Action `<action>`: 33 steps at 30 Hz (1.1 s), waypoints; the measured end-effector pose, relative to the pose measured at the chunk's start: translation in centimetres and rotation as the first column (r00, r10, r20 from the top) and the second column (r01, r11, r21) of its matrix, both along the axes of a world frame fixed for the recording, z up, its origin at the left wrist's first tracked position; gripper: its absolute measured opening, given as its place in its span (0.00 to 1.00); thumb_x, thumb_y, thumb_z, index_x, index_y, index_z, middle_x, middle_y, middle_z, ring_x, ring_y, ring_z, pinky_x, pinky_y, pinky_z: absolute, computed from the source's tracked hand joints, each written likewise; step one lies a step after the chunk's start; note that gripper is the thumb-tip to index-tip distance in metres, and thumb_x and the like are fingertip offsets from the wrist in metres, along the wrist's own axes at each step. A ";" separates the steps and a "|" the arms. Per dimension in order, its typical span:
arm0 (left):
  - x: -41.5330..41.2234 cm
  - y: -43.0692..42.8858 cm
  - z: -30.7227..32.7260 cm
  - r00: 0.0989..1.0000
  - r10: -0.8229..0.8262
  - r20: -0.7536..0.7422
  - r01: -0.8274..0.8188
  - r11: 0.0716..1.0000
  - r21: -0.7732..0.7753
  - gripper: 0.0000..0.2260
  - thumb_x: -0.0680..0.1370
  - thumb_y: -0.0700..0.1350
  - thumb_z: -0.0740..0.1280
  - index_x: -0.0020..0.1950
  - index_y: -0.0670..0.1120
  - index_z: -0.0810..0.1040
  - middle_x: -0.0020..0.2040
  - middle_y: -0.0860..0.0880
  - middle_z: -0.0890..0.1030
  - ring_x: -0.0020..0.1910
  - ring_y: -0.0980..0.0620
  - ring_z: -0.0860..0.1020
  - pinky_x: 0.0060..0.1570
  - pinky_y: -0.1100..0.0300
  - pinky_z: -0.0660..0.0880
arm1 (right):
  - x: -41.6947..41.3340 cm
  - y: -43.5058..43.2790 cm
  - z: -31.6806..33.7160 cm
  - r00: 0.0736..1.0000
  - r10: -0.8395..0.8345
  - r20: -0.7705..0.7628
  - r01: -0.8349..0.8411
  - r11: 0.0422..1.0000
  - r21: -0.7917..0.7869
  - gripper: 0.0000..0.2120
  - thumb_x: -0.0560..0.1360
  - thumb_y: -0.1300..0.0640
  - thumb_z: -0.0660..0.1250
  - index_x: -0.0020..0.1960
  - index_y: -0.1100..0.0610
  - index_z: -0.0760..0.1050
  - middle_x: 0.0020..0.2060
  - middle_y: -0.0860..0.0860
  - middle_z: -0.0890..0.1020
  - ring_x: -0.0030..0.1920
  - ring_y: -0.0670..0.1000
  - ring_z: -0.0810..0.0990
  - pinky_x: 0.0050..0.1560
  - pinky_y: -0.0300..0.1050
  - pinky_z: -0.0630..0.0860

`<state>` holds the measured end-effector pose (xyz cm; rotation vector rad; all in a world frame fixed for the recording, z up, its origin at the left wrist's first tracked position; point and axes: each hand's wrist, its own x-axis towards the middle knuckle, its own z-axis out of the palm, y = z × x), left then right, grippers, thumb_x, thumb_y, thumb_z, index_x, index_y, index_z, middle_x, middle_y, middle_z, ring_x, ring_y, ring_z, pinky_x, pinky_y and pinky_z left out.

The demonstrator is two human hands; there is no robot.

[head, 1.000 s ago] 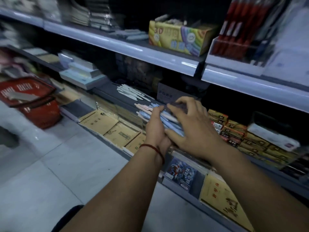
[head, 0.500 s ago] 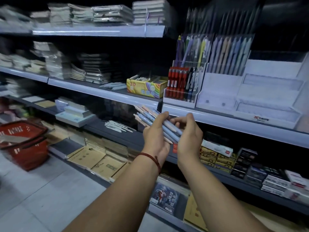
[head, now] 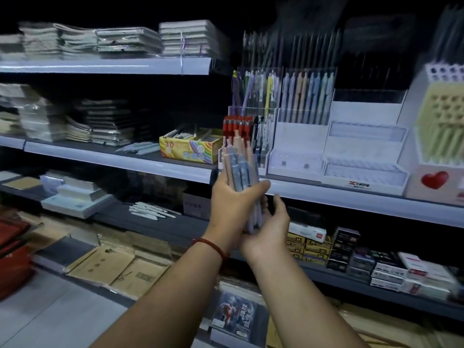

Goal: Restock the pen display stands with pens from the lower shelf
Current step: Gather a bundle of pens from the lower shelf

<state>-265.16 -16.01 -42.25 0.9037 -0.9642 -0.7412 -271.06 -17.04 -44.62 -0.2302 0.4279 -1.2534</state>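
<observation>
Left hand (head: 231, 197) grip wraps the upright pen bundle (head: 238, 167); right hand (head: 268, 229) loosely cups its ends, fronting the clear stand (head: 262, 146); yellow box (head: 190, 149) to the stand's left.

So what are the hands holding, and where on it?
A pen bundle: left hand grips around its middle, right hand cups the lower ends.

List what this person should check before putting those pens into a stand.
1. Left hand grips the pen bundle: ok.
2. Right hand under the bundle's lower end: ok.
3. Bundle upright: ok.
4. White display stand has empty tiers: ok.
5. A hand free to pick single pens: not ok, both are on the bundle.
6. Pens match the pastel row: cannot tell, blurred.
</observation>
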 end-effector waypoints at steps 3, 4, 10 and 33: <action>0.0 -0.2 -0.2 0.994 -0.042 0.097 0.043 0.999 -0.013 0.19 0.72 0.35 0.79 0.58 0.50 0.80 0.47 0.53 0.88 0.47 0.55 0.86 0.44 0.64 0.80 | 0.8 0.0 -0.2 0.997 0.018 0.071 -0.019 1.000 0.000 0.21 0.81 0.44 0.61 0.59 0.58 0.83 0.54 0.58 0.87 0.58 0.58 0.83 0.68 0.54 0.74; 0.1 -0.3 -0.5 0.994 -0.045 0.104 0.048 0.999 -0.020 0.19 0.72 0.35 0.78 0.58 0.51 0.80 0.48 0.53 0.88 0.48 0.55 0.86 0.45 0.63 0.80 | 0.8 -0.2 -0.3 0.997 0.019 0.078 -0.019 1.000 0.006 0.21 0.81 0.44 0.61 0.59 0.58 0.83 0.53 0.58 0.87 0.57 0.58 0.83 0.66 0.54 0.75; 0.5 -0.7 -2.4 0.996 -0.042 0.073 0.043 0.999 -0.016 0.24 0.72 0.28 0.74 0.59 0.51 0.76 0.45 0.50 0.85 0.45 0.55 0.85 0.43 0.65 0.80 | -0.1 -0.7 -0.9 1.000 0.009 -0.003 -0.008 0.996 0.093 0.23 0.81 0.43 0.61 0.39 0.58 0.83 0.38 0.59 0.87 0.37 0.58 0.87 0.54 0.54 0.78; 0.5 -5.1 -1.5 0.865 -0.501 -0.027 0.501 0.859 0.110 0.17 0.73 0.39 0.75 0.60 0.38 0.77 0.36 0.44 0.78 0.32 0.48 0.77 0.33 0.54 0.79 | -8.5 -5.1 5.1 0.517 -0.366 -0.774 -0.257 0.795 -0.549 0.04 0.76 0.61 0.75 0.50 0.58 0.84 0.43 0.53 0.85 0.35 0.45 0.83 0.33 0.40 0.79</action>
